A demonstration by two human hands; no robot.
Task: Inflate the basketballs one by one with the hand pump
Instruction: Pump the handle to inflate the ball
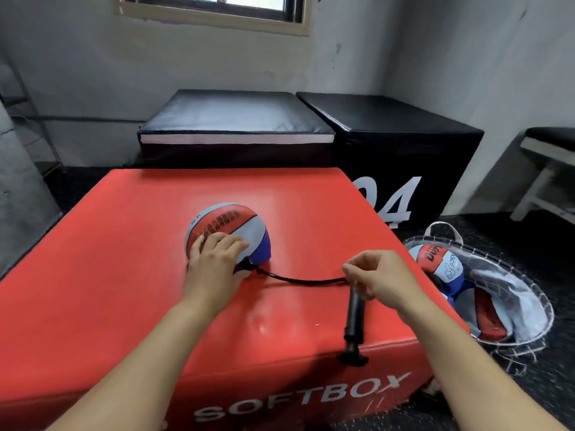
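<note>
A slack red, white and blue basketball [231,225] lies on the red soft box [124,259]. My left hand [214,262] presses down on its near side, by the spot where a black hose [301,279] enters the ball. The hose runs right to a black hand pump [354,318], which lies along the box toward its near edge, T-handle hanging over that edge. My right hand [379,278] pinches the pump's top end where the hose joins.
A mesh basket [525,293] on the floor to the right holds several deflated balls [441,262]. Two black padded boxes [236,119] stand behind the red box, one marked 04. A white bench [547,169] stands at far right.
</note>
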